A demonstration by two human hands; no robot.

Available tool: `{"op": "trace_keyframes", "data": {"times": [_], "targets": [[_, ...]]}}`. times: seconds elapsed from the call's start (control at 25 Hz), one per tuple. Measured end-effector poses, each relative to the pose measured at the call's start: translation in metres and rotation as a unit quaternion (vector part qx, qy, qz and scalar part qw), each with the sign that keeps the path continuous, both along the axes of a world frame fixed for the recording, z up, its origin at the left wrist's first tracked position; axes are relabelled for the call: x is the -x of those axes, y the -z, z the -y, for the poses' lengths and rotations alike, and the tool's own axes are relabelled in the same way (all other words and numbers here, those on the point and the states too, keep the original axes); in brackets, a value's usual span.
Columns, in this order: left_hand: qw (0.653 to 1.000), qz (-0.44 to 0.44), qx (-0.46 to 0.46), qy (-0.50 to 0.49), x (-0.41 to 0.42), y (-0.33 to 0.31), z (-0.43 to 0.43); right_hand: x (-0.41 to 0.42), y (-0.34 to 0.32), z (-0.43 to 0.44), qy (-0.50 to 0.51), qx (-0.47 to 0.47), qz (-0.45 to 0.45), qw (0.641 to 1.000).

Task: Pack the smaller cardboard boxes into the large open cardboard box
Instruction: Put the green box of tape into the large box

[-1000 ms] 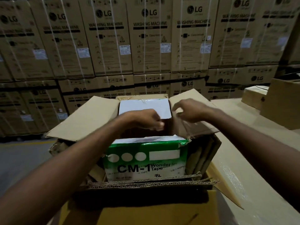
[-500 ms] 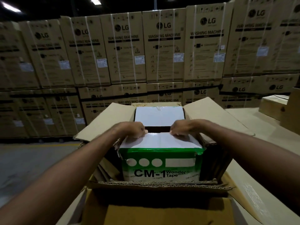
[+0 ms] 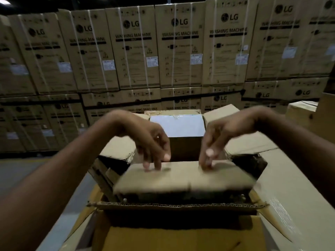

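The large open cardboard box (image 3: 177, 205) stands right in front of me with its flaps spread; its far flap (image 3: 177, 125) is white inside. A smaller cardboard box (image 3: 183, 181) sits in its near half, plain brown top up and blurred with motion. My left hand (image 3: 150, 142) and my right hand (image 3: 219, 140) hang over it, fingers pointing down and apart. Their fingertips touch the top near its far edge without gripping. A dark gap shows behind the smaller box.
A wall of stacked LG washing machine cartons (image 3: 179, 51) fills the background. More cardboard boxes (image 3: 302, 113) stand at the far right on the tan work surface (image 3: 293, 187). Grey floor (image 3: 27, 178) lies to the left. The near flap (image 3: 181, 238) hangs toward me.
The green-and-white face and white top of the smaller box are gone from view; a brown top now shows. My hands moved from its far edge to fingertips on top.
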State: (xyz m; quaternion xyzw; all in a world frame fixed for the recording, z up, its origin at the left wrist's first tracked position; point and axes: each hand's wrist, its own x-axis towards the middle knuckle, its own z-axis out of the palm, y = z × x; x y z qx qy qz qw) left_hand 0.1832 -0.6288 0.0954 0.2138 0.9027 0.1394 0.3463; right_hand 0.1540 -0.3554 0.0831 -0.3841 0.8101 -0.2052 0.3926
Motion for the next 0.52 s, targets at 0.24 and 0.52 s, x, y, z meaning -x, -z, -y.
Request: {"op": "trace_keyframes", "data": {"times": [0.24,0.52], "targets": [[0.999,-0.03,-0.006,0.023,0.028,0.033,0.004,0.011,0.028,0.02,0.111,0.003,-0.08,0.991],[0.988,-0.108,0.112,0.021,0.119,0.087,-0.005,0.082,0.091,0.066,0.178,-0.198,-0.217,0.939]]}}
